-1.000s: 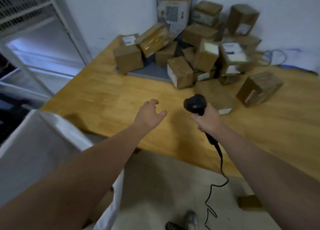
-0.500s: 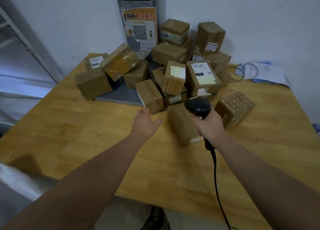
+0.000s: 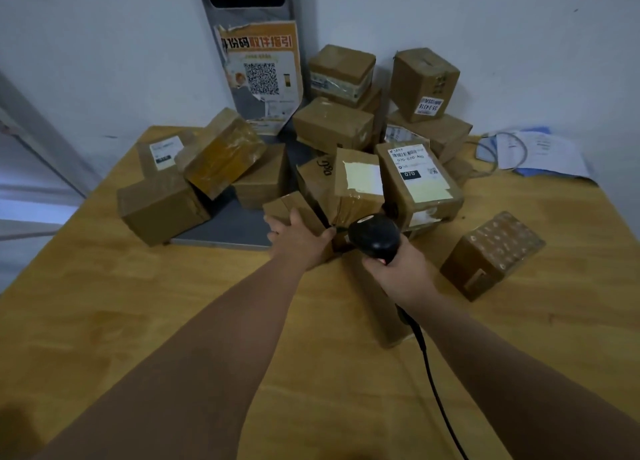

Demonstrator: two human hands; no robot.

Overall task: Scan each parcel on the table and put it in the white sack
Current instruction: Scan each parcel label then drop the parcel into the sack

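Note:
Several brown cardboard parcels are piled at the back of the wooden table (image 3: 138, 321). My left hand (image 3: 301, 240) grips a small brown parcel (image 3: 291, 205) at the front of the pile, thumb on its right side and fingers on its left. My right hand (image 3: 398, 272) holds a black corded barcode scanner (image 3: 374, 236), its head just right of that parcel. Under my right wrist a flat brown parcel (image 3: 381, 310) lies on the table. The white sack is out of view.
A grey platform (image 3: 221, 231) lies under the left parcels, with a post bearing a QR poster (image 3: 263, 75) behind. A tape-wrapped parcel (image 3: 491, 255) sits alone at the right. Papers and a cable (image 3: 533, 151) lie at the back right. Walls close the corner.
My view swung from the sack at the left up to the parcel pile. My left hand reached forward and closed on the small front parcel; my right hand followed with the scanner.

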